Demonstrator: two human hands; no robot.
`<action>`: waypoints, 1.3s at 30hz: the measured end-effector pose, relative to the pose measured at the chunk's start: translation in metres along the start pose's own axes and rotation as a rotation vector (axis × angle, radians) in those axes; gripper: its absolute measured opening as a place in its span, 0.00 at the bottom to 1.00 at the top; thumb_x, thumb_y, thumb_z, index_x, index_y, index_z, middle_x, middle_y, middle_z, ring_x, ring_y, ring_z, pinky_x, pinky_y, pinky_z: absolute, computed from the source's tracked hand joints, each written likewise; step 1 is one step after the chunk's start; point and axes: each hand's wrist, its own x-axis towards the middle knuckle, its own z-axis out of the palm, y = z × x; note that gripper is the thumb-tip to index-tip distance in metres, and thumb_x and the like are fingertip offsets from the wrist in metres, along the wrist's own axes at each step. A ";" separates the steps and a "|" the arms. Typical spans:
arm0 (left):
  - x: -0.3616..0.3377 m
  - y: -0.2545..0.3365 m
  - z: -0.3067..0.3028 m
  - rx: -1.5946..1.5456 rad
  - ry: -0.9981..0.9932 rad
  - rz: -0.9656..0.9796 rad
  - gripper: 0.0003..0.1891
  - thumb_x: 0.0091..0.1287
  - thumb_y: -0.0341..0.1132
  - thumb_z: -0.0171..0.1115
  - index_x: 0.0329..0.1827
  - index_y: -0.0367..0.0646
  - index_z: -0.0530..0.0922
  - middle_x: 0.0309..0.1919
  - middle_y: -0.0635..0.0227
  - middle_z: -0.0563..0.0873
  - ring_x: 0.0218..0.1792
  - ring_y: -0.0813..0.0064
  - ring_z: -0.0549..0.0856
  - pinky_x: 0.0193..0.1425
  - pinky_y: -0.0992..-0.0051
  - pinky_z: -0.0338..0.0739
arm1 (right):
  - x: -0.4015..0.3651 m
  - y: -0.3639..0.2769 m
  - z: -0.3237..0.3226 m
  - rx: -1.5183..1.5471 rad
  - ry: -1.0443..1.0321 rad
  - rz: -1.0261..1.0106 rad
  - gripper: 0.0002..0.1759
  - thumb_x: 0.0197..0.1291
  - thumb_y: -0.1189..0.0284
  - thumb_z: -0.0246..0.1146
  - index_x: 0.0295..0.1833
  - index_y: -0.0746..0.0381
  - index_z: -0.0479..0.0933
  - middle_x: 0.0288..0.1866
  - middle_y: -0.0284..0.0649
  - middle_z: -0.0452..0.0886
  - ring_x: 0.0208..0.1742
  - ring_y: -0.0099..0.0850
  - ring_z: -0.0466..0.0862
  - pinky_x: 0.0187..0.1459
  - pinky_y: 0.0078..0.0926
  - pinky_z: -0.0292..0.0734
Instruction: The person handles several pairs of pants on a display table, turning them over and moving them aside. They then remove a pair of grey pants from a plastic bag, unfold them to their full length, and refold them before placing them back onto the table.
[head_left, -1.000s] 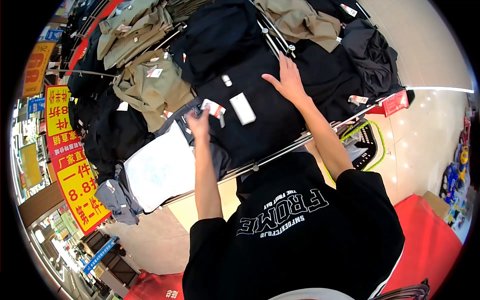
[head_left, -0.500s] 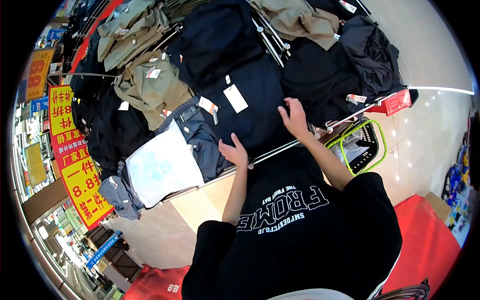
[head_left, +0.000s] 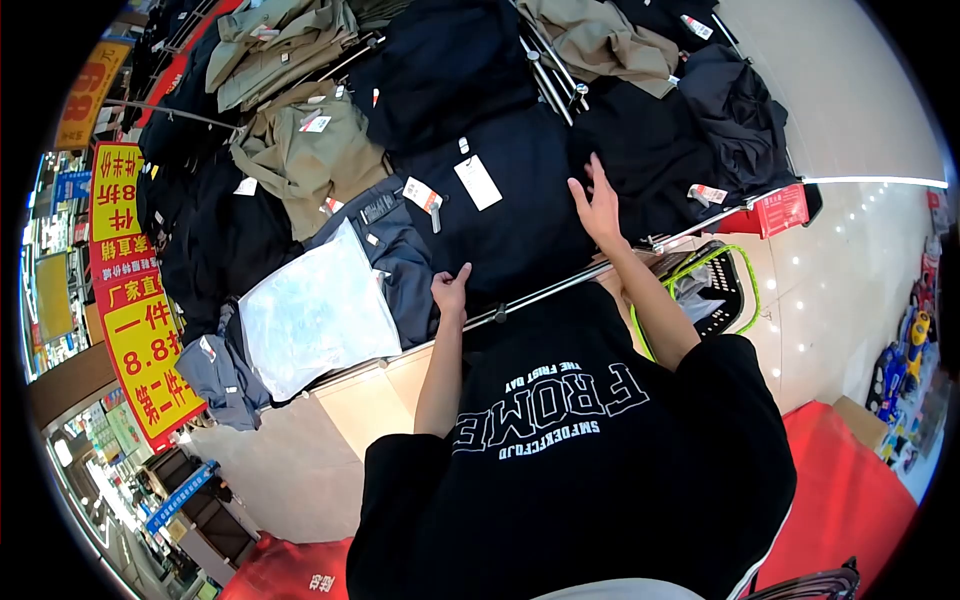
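Note:
A folded dark navy garment (head_left: pixel 520 225) with a white hang tag (head_left: pixel 477 182) lies in front of me on the rack's edge. My left hand (head_left: pixel 450 293) is at its lower left corner, thumb raised apart from partly curled fingers. Along its right side, my right hand (head_left: pixel 600 207) rests with the fingers stretched out and no object in it. To the left of the navy garment are dark grey trousers (head_left: pixel 405 255) and a white plastic-wrapped package (head_left: pixel 318 315). An orange-and-white price label (head_left: pixel 422 195) sits on the left part of the navy garment.
Black garments (head_left: pixel 640 140) and khaki garments (head_left: pixel 310 145) lie around on the metal rack. Its front rail (head_left: pixel 550 290) runs close to my body. A black basket with a green rim (head_left: pixel 742 285) stands at right below the rack. A red-yellow sign (head_left: pixel 140 330) hangs left.
My left hand has shifted slightly left and down, its fingers more curled. The right hand has turned, with its fingers pointing more upward along the garment's side. The view has shifted slightly.

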 end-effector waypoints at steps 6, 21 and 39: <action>-0.015 0.017 -0.005 0.190 -0.074 0.107 0.41 0.44 0.44 0.82 0.56 0.30 0.69 0.45 0.56 0.79 0.46 0.65 0.80 0.54 0.70 0.75 | 0.034 0.034 -0.032 -0.530 0.123 -0.189 0.33 0.60 0.57 0.62 0.67 0.65 0.67 0.68 0.56 0.68 0.58 0.51 0.74 0.60 0.42 0.69; -0.009 0.030 0.001 0.288 -0.014 0.272 0.34 0.60 0.47 0.68 0.60 0.31 0.67 0.55 0.45 0.76 0.56 0.53 0.77 0.61 0.63 0.70 | 0.068 0.009 0.059 -0.150 0.078 0.058 0.33 0.52 0.54 0.70 0.53 0.70 0.75 0.52 0.56 0.79 0.53 0.50 0.79 0.56 0.40 0.74; -0.011 0.017 -0.011 0.280 -0.092 0.173 0.28 0.62 0.46 0.67 0.56 0.32 0.73 0.49 0.52 0.82 0.52 0.62 0.81 0.58 0.68 0.72 | 0.102 -0.015 0.074 -0.085 0.211 -0.382 0.09 0.64 0.70 0.58 0.37 0.66 0.72 0.34 0.53 0.75 0.40 0.54 0.76 0.42 0.47 0.72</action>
